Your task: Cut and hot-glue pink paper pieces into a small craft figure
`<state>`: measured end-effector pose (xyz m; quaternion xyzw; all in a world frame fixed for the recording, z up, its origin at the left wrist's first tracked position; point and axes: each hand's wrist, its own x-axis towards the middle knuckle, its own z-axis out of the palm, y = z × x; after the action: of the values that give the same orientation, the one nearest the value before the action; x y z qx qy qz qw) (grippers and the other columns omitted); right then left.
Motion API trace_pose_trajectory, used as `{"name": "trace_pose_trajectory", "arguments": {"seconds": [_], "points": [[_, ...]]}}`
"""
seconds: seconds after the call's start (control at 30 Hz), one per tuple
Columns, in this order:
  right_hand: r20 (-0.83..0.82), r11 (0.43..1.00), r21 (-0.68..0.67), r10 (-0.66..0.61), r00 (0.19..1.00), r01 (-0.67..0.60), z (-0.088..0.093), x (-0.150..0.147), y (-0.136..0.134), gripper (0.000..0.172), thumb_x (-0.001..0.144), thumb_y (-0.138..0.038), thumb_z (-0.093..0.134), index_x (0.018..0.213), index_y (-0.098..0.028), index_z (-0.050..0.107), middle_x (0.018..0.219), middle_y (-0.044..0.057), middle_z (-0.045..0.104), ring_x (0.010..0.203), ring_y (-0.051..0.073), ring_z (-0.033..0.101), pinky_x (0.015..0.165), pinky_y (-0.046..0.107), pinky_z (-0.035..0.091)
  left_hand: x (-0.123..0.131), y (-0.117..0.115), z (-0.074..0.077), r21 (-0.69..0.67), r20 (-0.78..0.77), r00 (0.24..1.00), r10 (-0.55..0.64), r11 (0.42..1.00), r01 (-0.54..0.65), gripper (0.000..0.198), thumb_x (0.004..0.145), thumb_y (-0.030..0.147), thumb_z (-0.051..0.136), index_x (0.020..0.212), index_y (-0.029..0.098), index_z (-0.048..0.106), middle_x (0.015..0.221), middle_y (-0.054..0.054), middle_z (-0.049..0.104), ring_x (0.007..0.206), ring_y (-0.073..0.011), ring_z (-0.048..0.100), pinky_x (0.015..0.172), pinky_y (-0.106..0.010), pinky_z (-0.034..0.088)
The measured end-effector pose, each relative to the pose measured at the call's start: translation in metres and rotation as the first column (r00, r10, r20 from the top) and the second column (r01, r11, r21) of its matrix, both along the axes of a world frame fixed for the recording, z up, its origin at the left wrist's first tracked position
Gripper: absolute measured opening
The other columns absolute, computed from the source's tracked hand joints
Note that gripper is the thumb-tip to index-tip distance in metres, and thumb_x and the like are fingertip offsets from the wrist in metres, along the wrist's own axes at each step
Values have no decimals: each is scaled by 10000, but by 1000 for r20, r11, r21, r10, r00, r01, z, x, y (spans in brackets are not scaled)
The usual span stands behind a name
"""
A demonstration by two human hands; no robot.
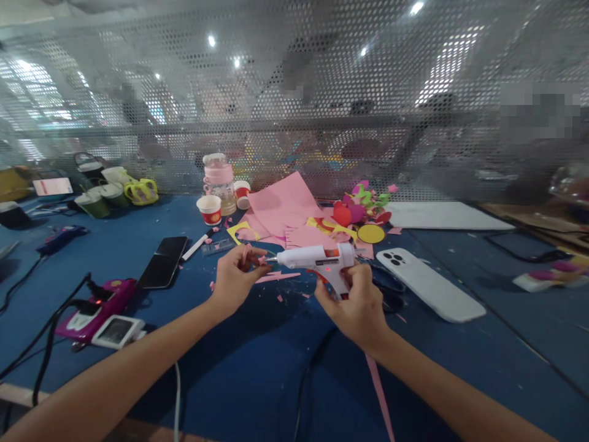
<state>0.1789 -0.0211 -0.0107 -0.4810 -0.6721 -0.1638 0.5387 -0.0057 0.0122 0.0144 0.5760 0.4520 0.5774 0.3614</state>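
White plastic hot glue gun (306,256), long axis running pretty much side to side, nozzle aimed at the left hand (235,279). The right hand (361,307) is wrapped round its handle, while the left has a small pink paper cutout (262,260) pinched in its fingertips, right by the nozzle. So the left's way closer to the tip; can't tell if paper and tip actually touch. It's all above the dark blue tabletop (257,374), this side of some flat pink paper sheets (284,202).
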Motion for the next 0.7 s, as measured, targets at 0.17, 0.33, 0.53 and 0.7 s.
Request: {"name": "trace_pose_trajectory", "arguments": {"seconds": [0.17, 0.33, 0.53, 0.7], "points": [[16, 1000, 13, -22, 1000, 22, -1, 0, 1, 194, 712, -244, 531, 760, -221, 345, 617, -22, 501, 400, 105, 488, 346, 205, 371, -1, 1, -1, 3, -22, 1000, 16, 1000, -16, 210, 476, 163, 731, 671, 150, 655, 512, 47, 516, 452, -51, 391, 434, -185, 307], [13, 999, 34, -28, 1000, 28, 0, 0, 1, 190, 715, -252, 533, 759, -221, 351, 609, -24, 504, 395, 108, 490, 339, 209, 367, 0, 1, 0, -11, -2, 1000, 15, 1000, -15, 212, 471, 162, 728, 668, 152, 651, 509, 45, 521, 463, -61, 423, 445, -189, 330], [45, 998, 29, -55, 997, 54, -2, 0, 2, 175, 729, -253, 519, 770, -218, 353, 635, -13, 521, 411, 110, 504, 350, 208, 380, 0, 1, 0, 6, -37, 999, 21, 1000, -21, 203, 484, 158, 724, 671, 155, 645, 497, 51, 512, 442, -53, 391, 426, -184, 316], [90, 998, 29, -61, 994, 58, -3, 0, 3, 196, 750, -280, 519, 748, -219, 332, 622, -10, 513, 451, 125, 534, 357, 205, 380, -3, 3, -2, 67, -130, 988, 82, 995, -74, 177, 521, 169, 712, 680, 160, 637, 518, 49, 532, 409, -42, 334, 396, -184, 277]]}}
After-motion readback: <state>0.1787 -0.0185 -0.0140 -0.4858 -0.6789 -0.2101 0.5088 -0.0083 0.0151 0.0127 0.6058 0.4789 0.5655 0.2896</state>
